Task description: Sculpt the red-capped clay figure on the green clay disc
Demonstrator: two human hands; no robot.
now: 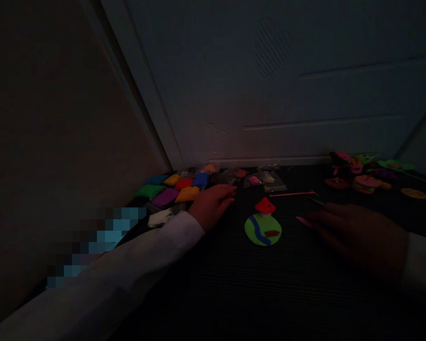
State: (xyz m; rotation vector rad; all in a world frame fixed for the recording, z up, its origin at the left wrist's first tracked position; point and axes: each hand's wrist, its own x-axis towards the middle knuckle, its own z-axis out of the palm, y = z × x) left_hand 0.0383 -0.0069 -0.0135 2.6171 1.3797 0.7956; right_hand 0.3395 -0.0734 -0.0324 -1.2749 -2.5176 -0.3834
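Hands well apart: left hand [212, 206] straight-fingered, thumb parted, beside bright packets [187, 194]; right hand [362, 237] angled inward, grip on a pink sliver [303, 221] unclear; green disc [270, 224] between them.

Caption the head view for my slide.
Left hand and right hand flank a blue-striped green disc on a dark tabletop.

Dim light | blue-grey panel [199, 71] behind, two striped hearts [271, 48] on it | brownish surface [49, 118] left | black, finely lined tabletop [216, 293]
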